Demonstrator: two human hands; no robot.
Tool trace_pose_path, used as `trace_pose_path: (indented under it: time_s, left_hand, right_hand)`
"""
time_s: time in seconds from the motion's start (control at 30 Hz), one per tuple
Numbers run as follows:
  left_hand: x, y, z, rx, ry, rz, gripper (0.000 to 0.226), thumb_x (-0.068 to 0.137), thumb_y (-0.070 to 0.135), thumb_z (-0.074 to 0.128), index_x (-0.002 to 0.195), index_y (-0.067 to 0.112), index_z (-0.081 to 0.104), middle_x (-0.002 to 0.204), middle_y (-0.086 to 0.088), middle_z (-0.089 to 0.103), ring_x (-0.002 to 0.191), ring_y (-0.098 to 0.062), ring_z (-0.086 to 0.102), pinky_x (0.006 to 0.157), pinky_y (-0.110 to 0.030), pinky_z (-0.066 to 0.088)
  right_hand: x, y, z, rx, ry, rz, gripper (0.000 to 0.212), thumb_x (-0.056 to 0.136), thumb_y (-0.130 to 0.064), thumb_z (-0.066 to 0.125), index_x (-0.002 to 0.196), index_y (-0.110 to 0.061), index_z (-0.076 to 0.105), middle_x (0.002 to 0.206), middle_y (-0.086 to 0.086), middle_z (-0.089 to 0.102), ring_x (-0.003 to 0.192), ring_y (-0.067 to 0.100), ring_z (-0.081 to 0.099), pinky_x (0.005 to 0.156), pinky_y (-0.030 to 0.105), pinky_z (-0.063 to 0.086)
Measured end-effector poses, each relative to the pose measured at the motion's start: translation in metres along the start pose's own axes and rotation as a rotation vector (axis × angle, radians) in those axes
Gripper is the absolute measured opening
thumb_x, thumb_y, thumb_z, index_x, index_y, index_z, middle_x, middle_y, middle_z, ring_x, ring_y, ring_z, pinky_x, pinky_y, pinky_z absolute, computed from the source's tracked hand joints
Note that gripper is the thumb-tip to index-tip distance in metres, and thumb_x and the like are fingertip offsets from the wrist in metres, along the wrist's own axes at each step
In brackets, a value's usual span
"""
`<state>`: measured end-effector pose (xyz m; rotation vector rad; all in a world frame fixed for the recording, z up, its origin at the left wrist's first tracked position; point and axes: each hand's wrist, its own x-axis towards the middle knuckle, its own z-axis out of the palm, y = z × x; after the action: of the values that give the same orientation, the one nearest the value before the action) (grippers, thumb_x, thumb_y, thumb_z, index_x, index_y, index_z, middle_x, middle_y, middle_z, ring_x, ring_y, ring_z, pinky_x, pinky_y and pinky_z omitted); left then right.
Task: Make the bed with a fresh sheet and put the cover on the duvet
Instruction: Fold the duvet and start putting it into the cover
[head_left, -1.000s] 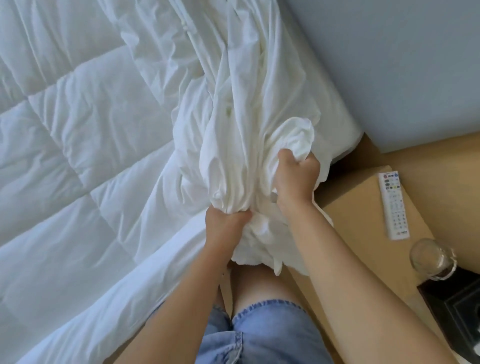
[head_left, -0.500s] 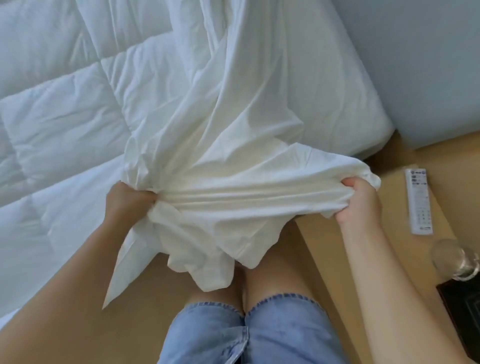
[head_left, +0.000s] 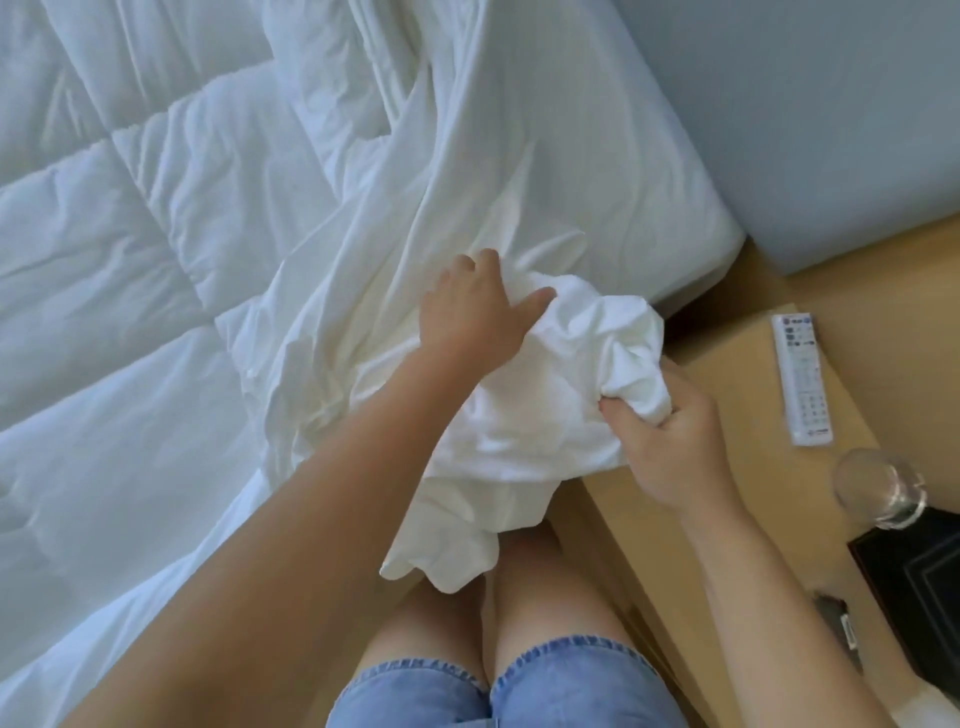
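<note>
A white quilted duvet (head_left: 130, 234) lies spread over the left of the bed. A smooth white duvet cover (head_left: 467, 182) runs down the bed's right side and bunches up at the near edge, with its end hanging over my knees. My right hand (head_left: 670, 436) grips a bunched wad of the cover just off the bed's side. My left hand (head_left: 478, 306) reaches across and rests on top of the bunch, thumb stretched out, fingertips sunk into the folds.
The mattress corner (head_left: 675, 208) meets a grey-blue headboard (head_left: 831, 104). To the right stands a wooden nightstand (head_left: 727, 374) with a white remote (head_left: 802, 384), a clear glass (head_left: 878, 488) and a black object (head_left: 919, 587). I stand between bed and nightstand.
My left hand let go of the cover's stretched edge and moved right onto the bunch. My right hand came down and inward, so the spread cover is gathered into a wad again.
</note>
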<state>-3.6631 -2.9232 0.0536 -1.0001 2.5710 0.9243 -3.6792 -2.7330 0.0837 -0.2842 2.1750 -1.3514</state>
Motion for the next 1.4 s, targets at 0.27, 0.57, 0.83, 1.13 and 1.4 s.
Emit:
trace_pose_path:
  time_s: [0.27, 0.57, 0.83, 1.13, 1.4]
  left_hand:
    - [0.023, 0.030, 0.002, 0.048, -0.395, -0.298, 0.072, 0.066, 0.084, 0.044, 0.060, 0.013, 0.052, 0.037, 0.002, 0.050, 0.039, -0.016, 0.051, 0.046, -0.023, 0.037]
    - [0.019, 0.035, 0.012, -0.075, -0.537, -0.391, 0.024, 0.082, 0.024, 0.057, 0.063, 0.011, 0.051, 0.052, -0.001, 0.050, 0.045, -0.014, 0.047, 0.039, -0.019, 0.032]
    - [0.015, 0.104, 0.016, -0.235, -0.124, -0.060, 0.044, 0.084, 0.026, 0.054, 0.052, 0.013, 0.027, 0.046, 0.004, 0.030, 0.045, -0.013, 0.028, 0.045, -0.024, 0.023]
    - [0.071, 0.230, 0.109, -0.151, -0.221, 0.249, 0.040, 0.092, 0.031, 0.050, 0.057, 0.016, 0.038, 0.057, 0.002, 0.045, 0.064, -0.024, 0.050, 0.054, -0.031, 0.029]
    - [0.102, 0.097, 0.082, -0.027, 0.207, 0.172, 0.037, 0.082, 0.043, 0.057, 0.110, 0.020, 0.058, 0.096, 0.008, 0.058, 0.093, -0.021, 0.055, 0.073, -0.027, 0.041]
  right_hand:
    - [0.061, -0.006, -0.031, 0.757, -0.423, 0.575, 0.048, 0.085, -0.056, 0.048, 0.105, -0.020, 0.074, 0.112, 0.007, 0.069, 0.107, 0.021, 0.064, 0.088, 0.030, 0.050]
    - [0.078, -0.004, -0.002, -0.063, -0.635, 0.638, 0.099, 0.038, -0.067, 0.078, 0.123, -0.033, 0.041, 0.112, -0.008, 0.060, 0.100, 0.012, 0.062, 0.087, 0.031, 0.051]
    - [0.105, -0.024, -0.044, -0.113, -0.532, 0.232, 0.029, 0.077, 0.001, 0.059, 0.060, -0.023, 0.056, 0.046, -0.013, 0.055, 0.047, -0.001, 0.048, 0.045, 0.016, 0.036]
    - [0.149, 0.047, -0.156, -0.271, 0.093, 0.265, 0.021, 0.082, -0.004, 0.051, 0.073, -0.021, 0.058, 0.071, 0.003, 0.064, 0.073, 0.028, 0.061, 0.056, 0.030, 0.043]
    - [0.163, 0.101, -0.091, -0.488, -0.085, 0.460, 0.017, 0.083, -0.015, 0.054, 0.100, -0.017, 0.060, 0.094, 0.007, 0.065, 0.079, 0.026, 0.058, 0.064, 0.030, 0.044]
